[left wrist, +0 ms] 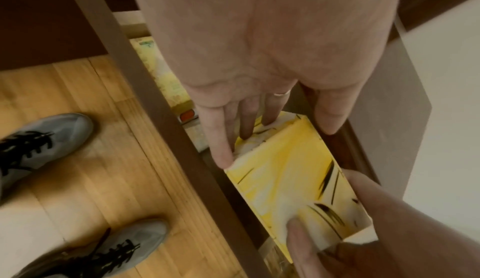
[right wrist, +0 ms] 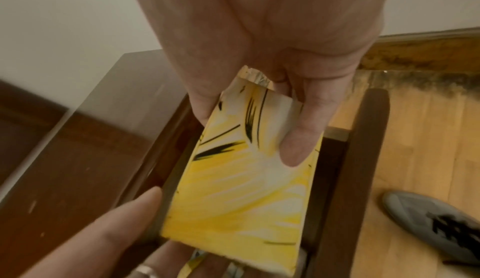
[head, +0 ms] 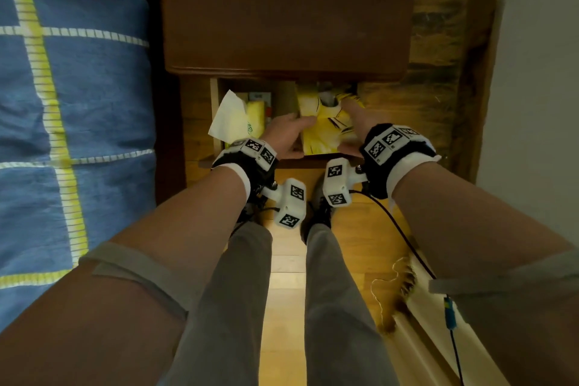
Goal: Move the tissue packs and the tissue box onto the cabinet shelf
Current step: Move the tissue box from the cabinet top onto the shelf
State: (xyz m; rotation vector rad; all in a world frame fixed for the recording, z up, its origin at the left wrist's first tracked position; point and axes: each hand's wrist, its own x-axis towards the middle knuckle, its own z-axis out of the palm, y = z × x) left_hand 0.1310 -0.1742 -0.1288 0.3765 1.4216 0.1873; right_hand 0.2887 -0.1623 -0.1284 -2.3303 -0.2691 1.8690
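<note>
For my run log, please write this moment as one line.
stage: placing on shelf | object: yellow tissue box | left hand: holds one end | right hand: grips other end | place: cabinet shelf | beside: tissue pack

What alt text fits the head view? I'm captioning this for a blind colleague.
Seen from above, a person's left hand and right hand hold a yellow tissue box by its two ends inside a low wooden cabinet. A yellow tissue pack with a white tissue sticking out lies to its left; a blue plaid bed stands left.
</note>
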